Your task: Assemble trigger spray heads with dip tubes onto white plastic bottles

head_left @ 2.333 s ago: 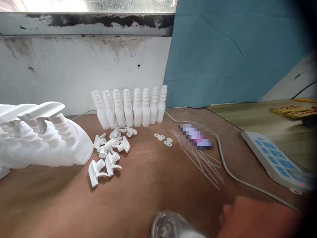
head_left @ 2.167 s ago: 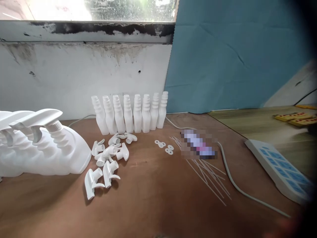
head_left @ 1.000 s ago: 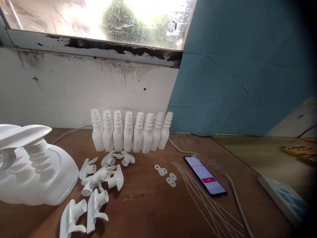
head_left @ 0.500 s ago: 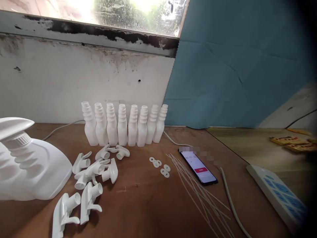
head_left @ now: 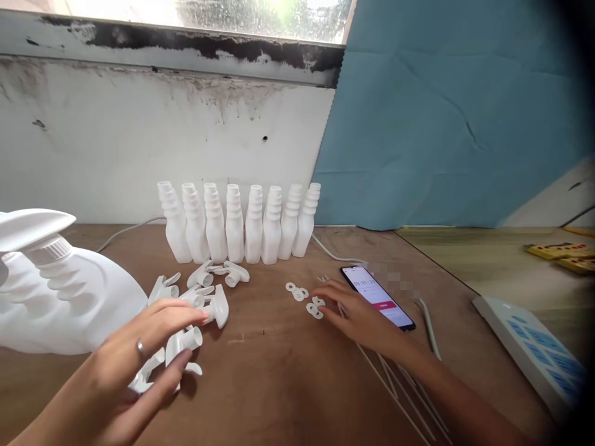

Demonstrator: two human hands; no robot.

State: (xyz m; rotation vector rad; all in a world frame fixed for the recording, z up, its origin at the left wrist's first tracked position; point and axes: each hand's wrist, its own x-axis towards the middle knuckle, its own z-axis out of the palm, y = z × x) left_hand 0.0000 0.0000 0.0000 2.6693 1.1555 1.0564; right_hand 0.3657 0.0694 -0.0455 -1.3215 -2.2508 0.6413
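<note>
Glossy white trigger spray heads (head_left: 220,308) with ribbed collars lie jumbled at left on the brown worktop (head_left: 269,384); flat white ring washers (head_left: 300,293) lie right of centre. The phone (head_left: 375,294) at right shows timer digits starting 00:01. The left hand (head_left: 111,365) arches palm-down, wide, over the heads; the right hand (head_left: 356,313), narrow, reaches the washers, pinch unclear.

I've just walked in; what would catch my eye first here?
Probably the row of eight white bottles standing before the stained wall, beside a big blue sheet. Nearer, the left hand is over a jumble of white spray heads, and the right hand is at small white rings, with a lit phone close by.
</note>
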